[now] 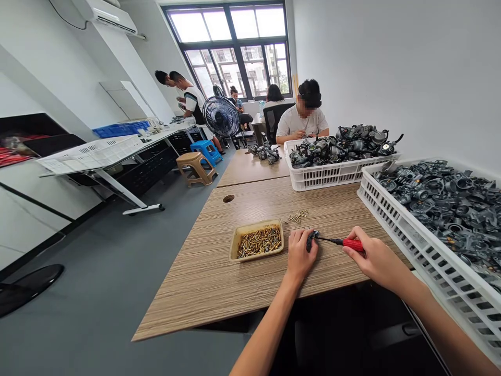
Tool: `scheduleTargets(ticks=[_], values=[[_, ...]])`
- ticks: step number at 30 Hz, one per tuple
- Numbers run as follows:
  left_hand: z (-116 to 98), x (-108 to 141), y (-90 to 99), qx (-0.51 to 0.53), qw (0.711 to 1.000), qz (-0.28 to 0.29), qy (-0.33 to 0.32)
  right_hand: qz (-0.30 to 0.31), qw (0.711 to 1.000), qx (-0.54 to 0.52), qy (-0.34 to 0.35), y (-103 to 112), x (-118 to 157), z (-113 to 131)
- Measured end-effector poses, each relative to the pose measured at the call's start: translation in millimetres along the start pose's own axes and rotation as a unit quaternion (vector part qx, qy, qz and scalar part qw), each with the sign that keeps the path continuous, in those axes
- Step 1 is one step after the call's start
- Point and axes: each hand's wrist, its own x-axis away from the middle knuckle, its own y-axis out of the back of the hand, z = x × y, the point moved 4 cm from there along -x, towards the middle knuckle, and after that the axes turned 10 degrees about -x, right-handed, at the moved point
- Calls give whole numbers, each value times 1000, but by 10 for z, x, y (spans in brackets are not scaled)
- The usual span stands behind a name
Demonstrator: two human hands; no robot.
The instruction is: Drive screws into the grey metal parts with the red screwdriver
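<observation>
Near the front edge of the wood-grain table [195, 292], the left hand [300, 256] has its thumb and fingers closed around a small dark casting [313, 239]. The right hand [371, 256] pinches the red handle of a screwdriver [353, 244], its shaft pointing left to the casting; I cannot tell whether the tip is seated. To the right stands a white slatted crate [415, 237] heaped with grey castings [446, 198]. Left of the left hand sits a tan tray [257, 256] of brass-coloured pins [259, 243], and just beyond lies a loose cluster of similar pins [298, 216]. Farther back, a 2nd white crate [340, 175] holds bulkier dark metal parts [344, 146], with a seated co-worker [301, 122] behind it. Beyond are 2 plastic stools [195, 168], a black fan [221, 117] and a dark-framed window [246, 25].
</observation>
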Motion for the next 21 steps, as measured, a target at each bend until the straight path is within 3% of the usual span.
scheduleTargets(ticks=[21], values=[[-9,-10,23,3,1000,-2,5,-1,1000,8,-4,-19,0,-24]])
